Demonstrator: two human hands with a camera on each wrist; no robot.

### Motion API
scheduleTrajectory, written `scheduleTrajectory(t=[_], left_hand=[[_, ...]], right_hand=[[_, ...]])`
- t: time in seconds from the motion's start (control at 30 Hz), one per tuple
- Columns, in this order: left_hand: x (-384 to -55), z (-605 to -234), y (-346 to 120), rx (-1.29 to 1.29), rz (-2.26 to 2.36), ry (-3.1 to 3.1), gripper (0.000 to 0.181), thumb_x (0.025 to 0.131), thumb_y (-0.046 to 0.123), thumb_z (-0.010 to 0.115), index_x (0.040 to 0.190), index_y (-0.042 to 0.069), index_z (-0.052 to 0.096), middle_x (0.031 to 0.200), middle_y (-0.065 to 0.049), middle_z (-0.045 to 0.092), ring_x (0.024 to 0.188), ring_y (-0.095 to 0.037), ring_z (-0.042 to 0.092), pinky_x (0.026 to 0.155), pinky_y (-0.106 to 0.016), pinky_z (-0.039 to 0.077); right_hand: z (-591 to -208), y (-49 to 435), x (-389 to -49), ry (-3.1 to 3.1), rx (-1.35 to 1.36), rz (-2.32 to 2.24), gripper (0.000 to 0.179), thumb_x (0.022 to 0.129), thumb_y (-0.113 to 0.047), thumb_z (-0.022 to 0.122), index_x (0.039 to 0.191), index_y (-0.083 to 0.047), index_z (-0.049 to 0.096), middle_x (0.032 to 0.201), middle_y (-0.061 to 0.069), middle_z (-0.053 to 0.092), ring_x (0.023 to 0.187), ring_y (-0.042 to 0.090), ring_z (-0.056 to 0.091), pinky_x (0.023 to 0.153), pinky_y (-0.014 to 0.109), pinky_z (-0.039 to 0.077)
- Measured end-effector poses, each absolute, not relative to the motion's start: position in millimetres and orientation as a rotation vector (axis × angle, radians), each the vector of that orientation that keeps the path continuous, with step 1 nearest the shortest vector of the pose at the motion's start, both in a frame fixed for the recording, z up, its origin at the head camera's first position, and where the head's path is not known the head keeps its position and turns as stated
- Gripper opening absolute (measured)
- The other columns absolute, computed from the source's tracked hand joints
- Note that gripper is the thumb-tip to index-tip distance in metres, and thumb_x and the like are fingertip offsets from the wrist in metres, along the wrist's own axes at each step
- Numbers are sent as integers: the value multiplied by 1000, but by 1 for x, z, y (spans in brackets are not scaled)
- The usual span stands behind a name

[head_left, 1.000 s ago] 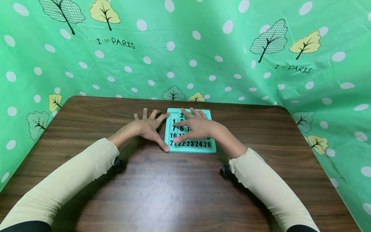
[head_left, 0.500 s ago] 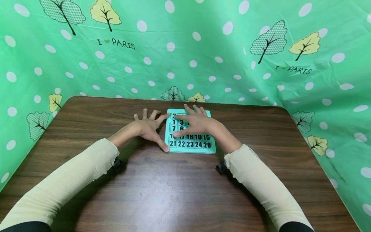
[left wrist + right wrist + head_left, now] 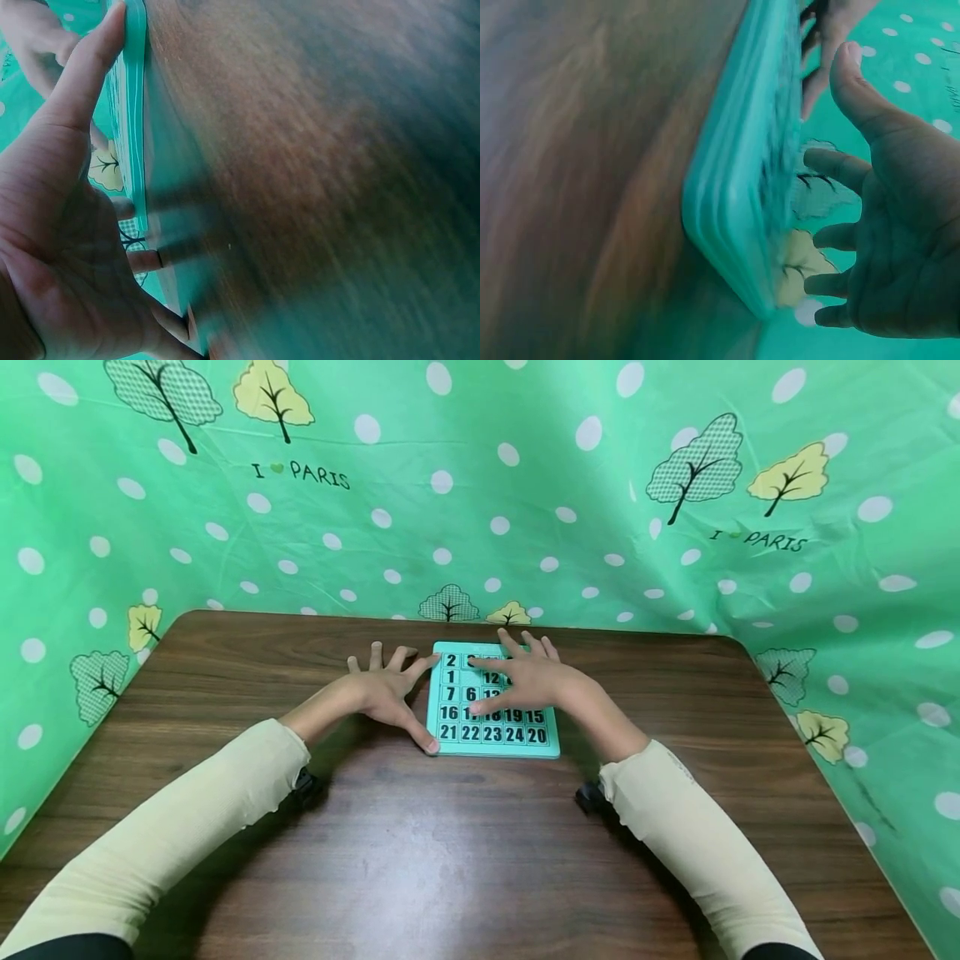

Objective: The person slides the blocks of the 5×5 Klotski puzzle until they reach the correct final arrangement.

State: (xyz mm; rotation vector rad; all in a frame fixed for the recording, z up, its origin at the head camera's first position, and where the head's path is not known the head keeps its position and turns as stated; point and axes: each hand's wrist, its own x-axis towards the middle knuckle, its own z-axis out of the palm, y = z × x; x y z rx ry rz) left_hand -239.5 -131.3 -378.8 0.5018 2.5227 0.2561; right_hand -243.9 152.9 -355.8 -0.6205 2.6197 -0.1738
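A turquoise number slide puzzle (image 3: 495, 749) lies on the wooden table, black numbers on its square tiles. Beside the 1 tile, in the second row, is a bare slot. My left hand (image 3: 384, 691) braces the board's left side, thumb at the near corner and index finger at the far one, fingers spread. Over the upper right of the puzzle is my right hand (image 3: 536, 681), fingers stretched out and its index fingertip at the second tile of the top row. It covers several tiles. In the right wrist view, the right thumb (image 3: 859, 90) stands away from the board's edge.
The brown wooden table (image 3: 450, 852) reaches from the person to a green curtain (image 3: 465, 460) with white dots and printed trees. Dark wrist cameras sit under both pale sleeves (image 3: 187, 810).
My right index finger has slid the 2 tile left into the corner, then the 3 tile up beside it. The right hand has shifted rightward. The left hand stays put.
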Motion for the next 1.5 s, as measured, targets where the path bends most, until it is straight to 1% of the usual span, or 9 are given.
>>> scheduleTrajectory(t=[0.1,0.27,0.6,0.7,0.83,1.03,1.13,1.3,1.5], left_hand=[[-237,-377,-130,511,245,2528,158,67,89,91,182,42,-8,191,-16,-8,167,-68,-20,124,-96,-3],[-237,-377,-130,506,248,2528,158,67,89,91,182,43,-7,191,-15,-7,167,-68,-20,124,-96,-4],[-244,-384,-130,493,251,2526,169,52,103,86,180,48,-10,191,-13,-7,167,-68,-21,122,-97,-5],[-243,-383,-130,505,246,2532,167,56,99,88,181,46,-9,191,-15,-6,167,-69,-20,121,-98,-5],[-240,-376,-130,514,260,2516,163,60,95,90,181,45,-8,191,-15,-6,167,-68,-20,123,-96,-5],[-240,-376,-129,511,248,2516,165,58,98,88,181,45,-8,191,-14,-7,167,-68,-20,123,-97,-5],[-239,-374,-129,516,246,2514,161,64,94,89,182,44,-8,191,-15,-7,167,-69,-21,123,-96,-5],[-239,-375,-130,510,231,2518,157,68,91,89,182,43,-8,191,-16,-9,167,-68,-21,124,-96,-5],[-237,-376,-131,506,240,2524,158,68,90,90,182,43,-8,191,-15,-9,166,-69,-22,124,-95,-5]], right_hand=[[-349,165,-236,2617,-627,-187,91,98,-79,71,175,-40,43,192,17,-7,175,57,-9,138,75,-9],[-345,175,-224,2599,-624,-181,87,97,-75,75,171,-36,51,192,16,-5,175,56,-8,139,75,-9],[-349,163,-236,2633,-657,-178,88,100,-77,70,174,-37,46,192,18,-4,175,57,-5,139,76,-6],[-351,167,-238,2644,-627,-174,89,101,-76,69,176,-35,43,191,20,-2,174,59,-3,139,76,-4],[-353,173,-234,2591,-644,-181,87,101,-76,70,173,-31,49,191,20,1,174,59,-4,138,78,-3],[-351,172,-228,2652,-681,-255,77,101,-72,73,164,-29,62,191,20,6,175,58,-1,138,79,-3],[-352,168,-230,2636,-708,-286,76,101,-72,73,163,-29,63,191,20,3,175,58,-2,138,79,-3],[-355,162,-241,2683,-664,-280,83,100,-73,73,168,-29,57,191,19,2,175,58,-2,138,78,-2],[-356,161,-244,2680,-587,-161,92,101,-78,68,176,-30,43,191,21,0,174,59,-4,139,77,-2]])
